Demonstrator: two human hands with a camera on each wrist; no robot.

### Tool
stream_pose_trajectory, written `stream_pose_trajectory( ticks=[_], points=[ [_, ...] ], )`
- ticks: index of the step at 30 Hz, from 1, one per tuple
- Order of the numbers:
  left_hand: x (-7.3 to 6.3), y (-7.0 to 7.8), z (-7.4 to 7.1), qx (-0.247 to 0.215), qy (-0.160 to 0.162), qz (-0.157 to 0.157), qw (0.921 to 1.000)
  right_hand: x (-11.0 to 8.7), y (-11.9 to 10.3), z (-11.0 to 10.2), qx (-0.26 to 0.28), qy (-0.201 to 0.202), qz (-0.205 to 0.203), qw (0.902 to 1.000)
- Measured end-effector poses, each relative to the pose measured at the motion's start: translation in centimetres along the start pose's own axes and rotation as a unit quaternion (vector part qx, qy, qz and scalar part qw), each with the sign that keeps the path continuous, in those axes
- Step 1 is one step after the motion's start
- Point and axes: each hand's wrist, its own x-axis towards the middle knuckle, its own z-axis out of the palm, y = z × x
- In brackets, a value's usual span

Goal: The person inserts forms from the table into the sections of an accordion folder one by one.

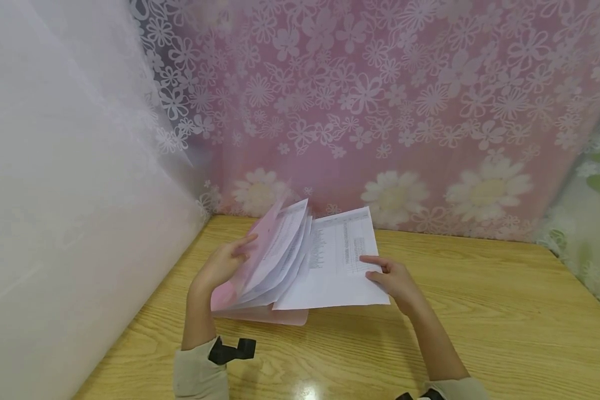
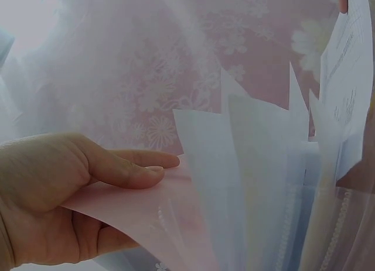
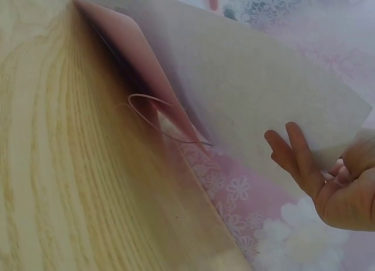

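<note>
A pink folder [image 1: 280, 316] stands partly opened above the wooden table, its several white sheets [image 1: 282, 239] fanned upright. My left hand [image 1: 220, 266] pinches the folder's pink cover [image 2: 170, 206] between thumb and fingers. To the right, my right hand [image 1: 397, 283] grips the outer edge of a printed sheet [image 1: 330, 286] with thumb and fingers. That sheet leans out to the right, apart from the fanned ones. Its pale back, with several fingers of the right hand against it, shows in the right wrist view. Clear pocket edges [image 2: 340, 224] appear in the left wrist view.
The wood-grain table [image 1: 480, 300] extends to the right and front. A pink flowered curtain [image 1: 360, 111] hangs behind it, and a white sheet-like wall [image 1: 80, 194] borders the left. A thin elastic cord [image 3: 137, 107] loops from the folder.
</note>
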Motion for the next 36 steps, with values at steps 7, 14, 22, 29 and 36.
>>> stream_pose_trajectory(
  ticks=[7, 14, 22, 29, 36],
  points=[
    [-0.1, 0.0, 0.1, -0.004, 0.001, -0.001, 1.0000, 0.5, 0.7, 1.1, 0.001, 0.016, -0.002, 0.9999],
    [-0.1, 0.2, 0.1, -0.005, 0.001, -0.005, 1.0000, 0.8, 1.2, 2.5, -0.010, 0.044, 0.004, 0.9990],
    [-0.1, 0.2, 0.1, -0.006, -0.001, -0.005, 1.0000, 0.9, 1.6, 3.9, -0.045, 0.056, -0.013, 0.9973],
    [0.0, 0.2, 0.1, -0.001, -0.004, -0.006, 1.0000, 0.9, 1.7, 4.5, -0.074, 0.053, -0.034, 0.9953],
    [0.1, 0.3, 0.2, 0.003, -0.005, -0.007, 1.0000, 1.3, 1.6, 5.6, -0.066, 0.055, -0.030, 0.9959]
  ],
)
